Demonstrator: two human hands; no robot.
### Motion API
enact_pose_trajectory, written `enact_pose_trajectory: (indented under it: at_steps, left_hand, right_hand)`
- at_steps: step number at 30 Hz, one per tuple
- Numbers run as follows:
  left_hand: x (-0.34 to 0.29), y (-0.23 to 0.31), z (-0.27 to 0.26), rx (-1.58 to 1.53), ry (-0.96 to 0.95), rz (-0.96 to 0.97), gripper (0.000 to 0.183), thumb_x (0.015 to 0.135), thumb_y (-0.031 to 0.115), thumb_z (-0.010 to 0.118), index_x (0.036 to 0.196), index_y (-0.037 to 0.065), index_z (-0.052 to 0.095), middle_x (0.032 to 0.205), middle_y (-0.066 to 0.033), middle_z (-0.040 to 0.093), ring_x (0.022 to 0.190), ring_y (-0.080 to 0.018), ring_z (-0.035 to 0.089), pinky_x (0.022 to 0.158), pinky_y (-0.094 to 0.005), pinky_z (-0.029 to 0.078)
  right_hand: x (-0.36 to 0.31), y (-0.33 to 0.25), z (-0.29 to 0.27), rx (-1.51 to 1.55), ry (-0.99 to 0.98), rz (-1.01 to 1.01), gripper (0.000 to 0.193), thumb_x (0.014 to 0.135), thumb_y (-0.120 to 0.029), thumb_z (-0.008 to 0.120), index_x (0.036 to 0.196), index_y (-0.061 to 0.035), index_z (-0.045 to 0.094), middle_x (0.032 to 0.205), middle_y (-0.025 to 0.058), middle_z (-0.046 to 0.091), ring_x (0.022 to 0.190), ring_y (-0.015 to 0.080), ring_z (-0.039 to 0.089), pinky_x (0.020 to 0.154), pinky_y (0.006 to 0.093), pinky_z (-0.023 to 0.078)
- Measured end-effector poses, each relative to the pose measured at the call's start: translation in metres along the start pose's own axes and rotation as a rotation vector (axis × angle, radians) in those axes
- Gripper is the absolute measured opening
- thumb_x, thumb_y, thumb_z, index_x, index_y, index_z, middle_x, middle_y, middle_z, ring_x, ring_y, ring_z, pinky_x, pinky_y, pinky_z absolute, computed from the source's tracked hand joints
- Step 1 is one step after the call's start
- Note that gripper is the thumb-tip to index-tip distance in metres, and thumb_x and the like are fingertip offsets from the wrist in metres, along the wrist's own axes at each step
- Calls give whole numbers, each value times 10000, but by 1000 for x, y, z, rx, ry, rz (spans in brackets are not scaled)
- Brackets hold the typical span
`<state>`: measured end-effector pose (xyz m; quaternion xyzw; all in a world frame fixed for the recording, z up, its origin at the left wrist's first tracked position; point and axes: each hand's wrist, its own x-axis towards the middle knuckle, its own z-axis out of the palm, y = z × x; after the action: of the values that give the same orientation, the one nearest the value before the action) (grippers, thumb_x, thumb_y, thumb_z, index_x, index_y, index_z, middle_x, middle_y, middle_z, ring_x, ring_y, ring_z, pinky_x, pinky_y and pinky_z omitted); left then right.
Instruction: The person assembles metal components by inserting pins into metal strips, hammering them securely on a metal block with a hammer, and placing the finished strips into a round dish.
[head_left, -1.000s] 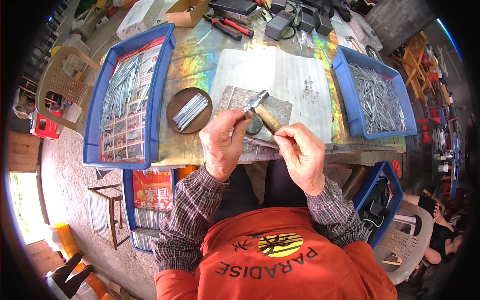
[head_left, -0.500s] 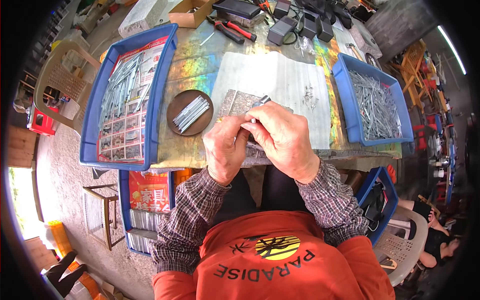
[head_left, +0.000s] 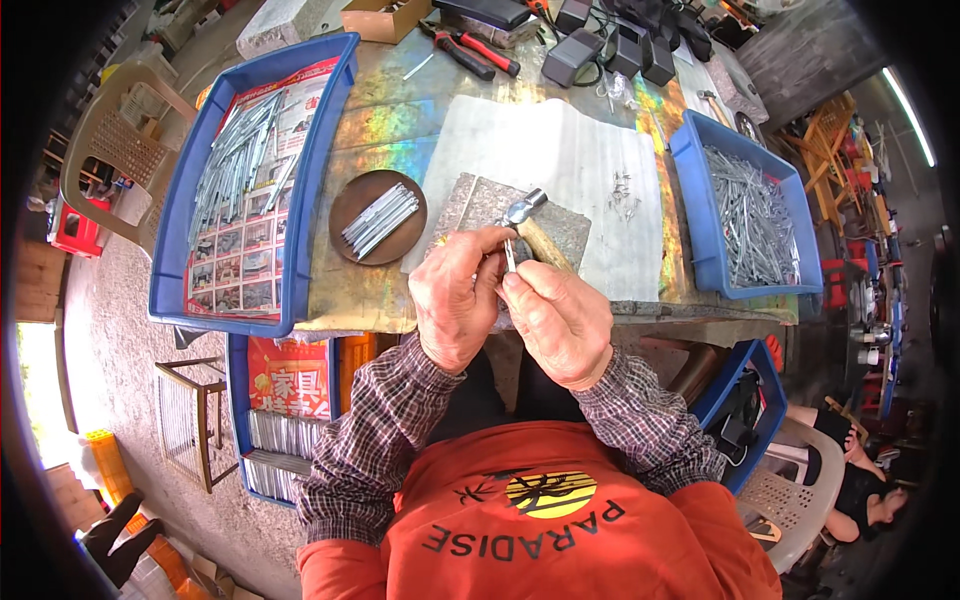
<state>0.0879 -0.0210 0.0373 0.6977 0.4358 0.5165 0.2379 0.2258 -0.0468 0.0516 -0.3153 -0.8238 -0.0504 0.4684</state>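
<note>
My left hand and my right hand meet over the near edge of the table, fingers pinched together. Between their fingertips stands a thin silvery metal strip, its lower part covered by the fingers. Just beyond them a hammer with a wooden handle rests on a speckled stone slab. To the left, a round brown dish carries a bundle of slim metal strips. Small dark pins lie scattered on a white sheet under the slab.
A long blue tray with metal strips on newspaper stands at the left. Another blue tray full of metal strips is at the right. Red-handled pliers and black boxy devices lie at the back. A person sits far right.
My right hand has moved down and turned, uncovering the hammer and the upper end of the metal strip. My left hand stays nearly in place.
</note>
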Motion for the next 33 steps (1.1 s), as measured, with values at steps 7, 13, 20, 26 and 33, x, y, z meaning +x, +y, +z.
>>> enact_pose_trajectory:
  at_steps: [7,13,20,26,33]
  left_hand:
    - [-3,-1,4,-6,35,2,260,755,-111,594,975,23,634,830,-92,678,756,-204,672,699,-282,520]
    - [-4,-1,5,-33,71,-8,208,771,-90,617,956,3,646,827,-104,677,754,-197,671,688,-274,512]
    - [-2,0,5,-3,90,46,162,766,-63,649,912,2,669,806,-117,665,715,-203,652,654,-283,499]
    - [-2,3,6,-19,84,10,158,765,-58,647,909,6,667,784,-119,651,698,-216,640,640,-289,492]
    - [-4,0,7,-2,87,33,166,760,-64,643,906,13,666,776,-119,645,696,-217,635,632,-294,487]
  right_hand:
    - [-10,-3,6,-47,76,55,296,697,47,668,989,81,627,952,197,625,826,324,657,644,355,557]
    - [-14,-9,-11,-12,47,218,437,656,52,695,1081,28,597,1001,163,616,879,341,634,723,377,538]
    - [-29,-9,-44,-312,-339,607,522,651,40,682,1147,-10,525,940,134,511,868,322,548,714,417,473]
    - [-30,-8,-44,-356,-258,562,345,771,11,591,1111,17,532,852,144,531,765,338,559,636,417,471]
    - [-15,-28,-73,-1,26,682,194,871,-92,630,1013,31,578,773,120,605,624,217,597,573,302,467]
